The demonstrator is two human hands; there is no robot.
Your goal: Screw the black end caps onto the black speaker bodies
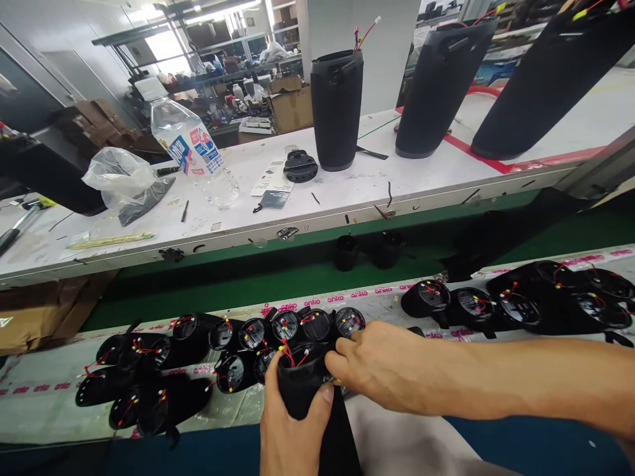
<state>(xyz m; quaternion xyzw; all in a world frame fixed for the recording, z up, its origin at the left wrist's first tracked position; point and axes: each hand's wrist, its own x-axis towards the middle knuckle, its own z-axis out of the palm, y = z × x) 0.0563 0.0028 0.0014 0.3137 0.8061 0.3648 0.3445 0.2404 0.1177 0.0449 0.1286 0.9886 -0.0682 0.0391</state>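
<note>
A black fabric-covered cylinder (pixel 300 393), which looks like a speaker housing, stands tilted in front of me with its open end up. Thin red wires (pixel 292 356) with small connectors stick out of that opening. My left hand (pixel 292 430) is wrapped around the cylinder below its rim, thumb on the near side. At the right side of the rim, my right hand (pixel 377 363) has its fingers curled and pressed together. Whatever lies between those fingertips is hidden.
Several similar black cylinders (pixel 231 373) lie on a plastic-covered surface behind and beside my hands. Above is a white bench (pixel 238 228) with a water bottle (pixel 191 145), a round black part (pixel 300 166), a plastic bag (pixel 119 177) and upright cylinders (pixel 337 112).
</note>
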